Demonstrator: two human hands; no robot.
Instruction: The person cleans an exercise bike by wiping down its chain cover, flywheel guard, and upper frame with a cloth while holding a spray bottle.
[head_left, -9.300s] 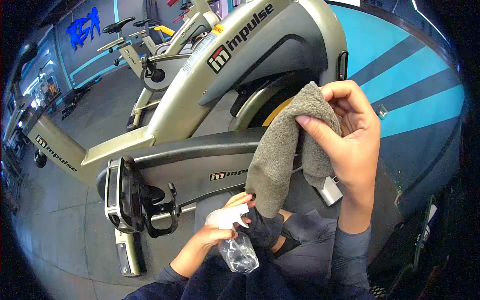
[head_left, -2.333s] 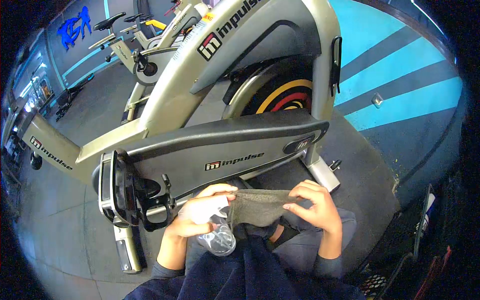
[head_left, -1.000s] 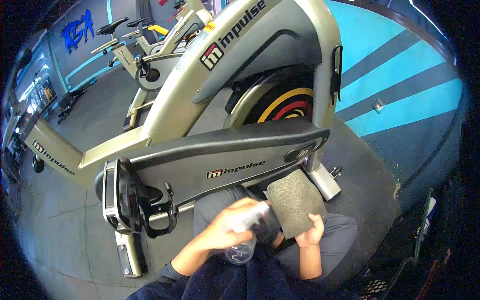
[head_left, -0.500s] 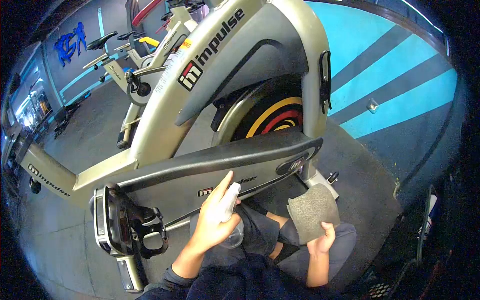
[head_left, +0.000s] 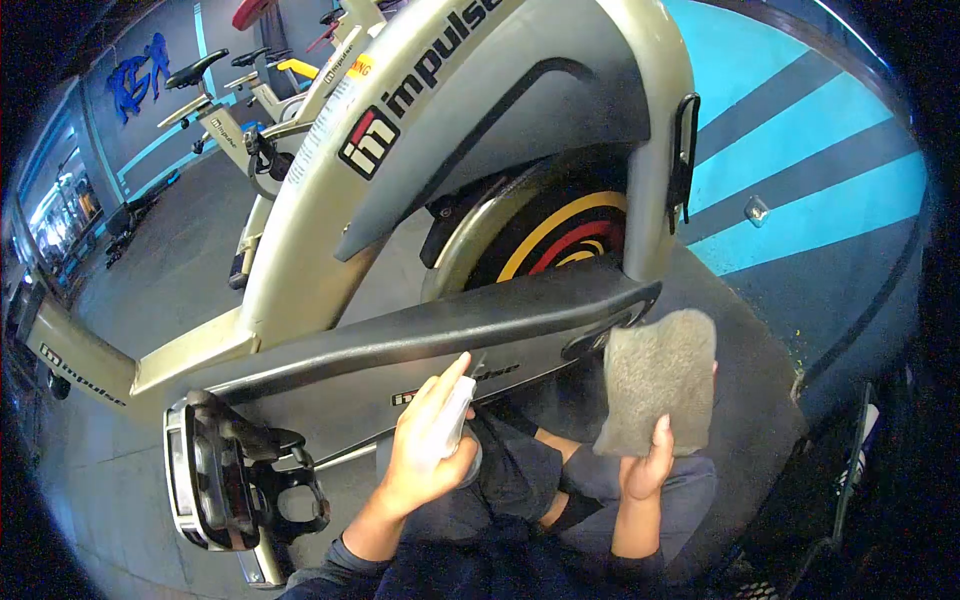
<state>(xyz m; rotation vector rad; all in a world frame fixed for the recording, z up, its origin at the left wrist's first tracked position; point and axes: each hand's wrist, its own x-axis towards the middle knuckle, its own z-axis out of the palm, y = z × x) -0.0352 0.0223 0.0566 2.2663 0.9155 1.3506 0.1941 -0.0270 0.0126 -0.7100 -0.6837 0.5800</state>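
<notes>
Cloth (head_left: 658, 385) stands nearly upright at the right, gripped at its near edge by the right hand (head_left: 650, 465), the thumb across its front; half a second ago it was lower and farther left. Earlier still it was stretched between both hands; now only the right one has it, and it hides part of the guard's (head_left: 300, 370) right end. The left hand (head_left: 425, 445), near the middle, grasps the bottle (head_left: 455, 415) by its white head, one finger extended up toward the guard, much as half a second ago. The bike (head_left: 300, 260) has shifted in view since then, its pedal (head_left: 195, 475) lower and farther left. Of the bottle's clear body only a little shows beyond the hand, less than before, and what it holds cannot be told. "Impulse" runs up the bike's frame beside a boxed logo, and again on the tube at the far left; on the guard the fingers cover part of the same word, leaving its last letters. A yellow label (head_left: 360, 68) on the frame ends in "ING". A far bike (head_left: 235, 140) is also marked "impulse"; the blue letters (head_left: 140, 78) on the far wall are too stylised to read surely.
</notes>
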